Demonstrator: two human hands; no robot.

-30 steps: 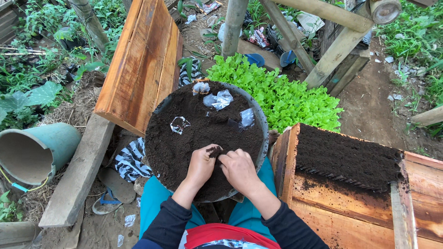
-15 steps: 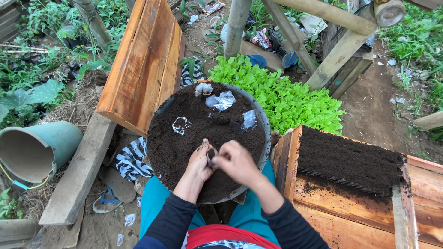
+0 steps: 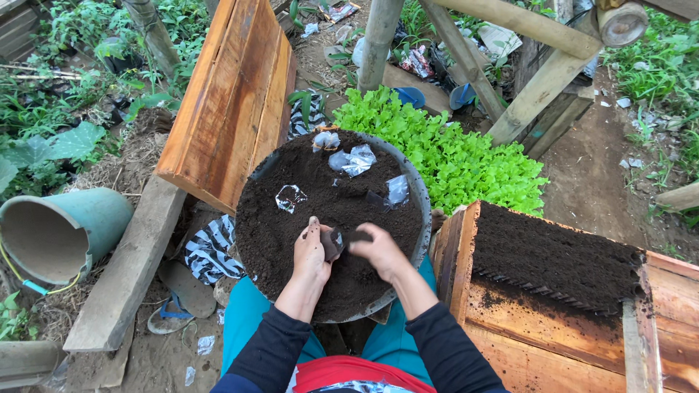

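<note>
While left hand [image 3: 309, 251] fingers clasp a small soil-filled bag [image 3: 333, 244], right hand [image 3: 378, 249] pinches crumbly soil.

Beyond the fingers a bed of green seedlings [image 3: 444, 149] grows under wooden posts [image 3: 535, 80], left of them a wooden board [image 3: 229, 102] leans above a tipped green bucket [image 3: 62, 233] and a sandal [image 3: 175, 302], and right of them a wooden tray [image 3: 553, 349] holds packed soil.

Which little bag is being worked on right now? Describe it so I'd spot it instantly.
Start at the round basin of dark soil on the person's lap. At its near edge the left hand holds a small soil-filled bag. Unlike the crumpled clear bags lying farther back, it's dark, full and gripped.
</note>
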